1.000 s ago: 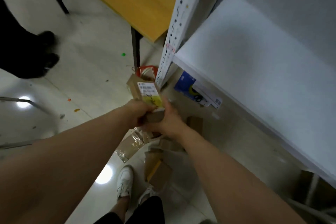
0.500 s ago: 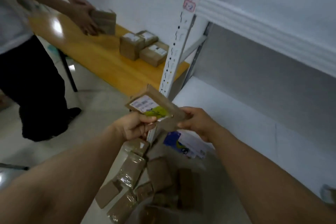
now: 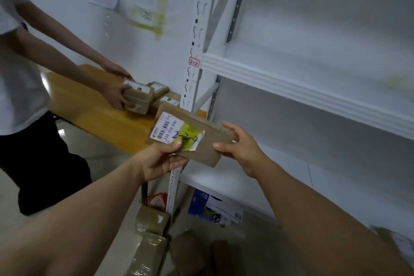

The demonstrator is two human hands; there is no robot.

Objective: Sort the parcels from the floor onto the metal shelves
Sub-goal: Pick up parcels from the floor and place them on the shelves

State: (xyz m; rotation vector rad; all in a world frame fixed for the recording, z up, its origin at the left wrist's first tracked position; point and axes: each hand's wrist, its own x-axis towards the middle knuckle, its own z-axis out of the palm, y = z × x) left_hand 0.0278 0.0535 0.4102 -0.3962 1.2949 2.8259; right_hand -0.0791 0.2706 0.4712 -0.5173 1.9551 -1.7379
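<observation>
Both hands held one flat brown parcel [image 3: 190, 134] up in front of the white metal shelves [image 3: 313, 96]. Left hand [image 3: 159, 161] pinched the near edge, thumb pressed on the yellow-marked label [image 3: 177, 132] where "2-2-4" was handwritten; right hand [image 3: 242, 152] closed round the right end, thumb on top and fingers behind. The parcel was in the air, tilted with its label toward the camera, not yet on any shelf.

On the upright post [image 3: 195, 56] a small red-bordered tag [image 3: 193, 62] read "2-2", level with the shelf to its right, so that shelf looked like the likely destination.

As a judgement, the sorting was at an early stage. The shelf boards in view were almost bare; only a faint yellowish patch far right on the tagged shelf and part of a package at the lower right edge showed, both too blurred to identify. Several taped brown parcels [image 3: 152, 240] lay on the floor near the post, with a blue-and-white package [image 3: 212, 206] under the lowest shelf. To the left, another person [image 3: 26, 87] handled boxes [image 3: 139, 96] on a wooden bench [image 3: 94, 110].
</observation>
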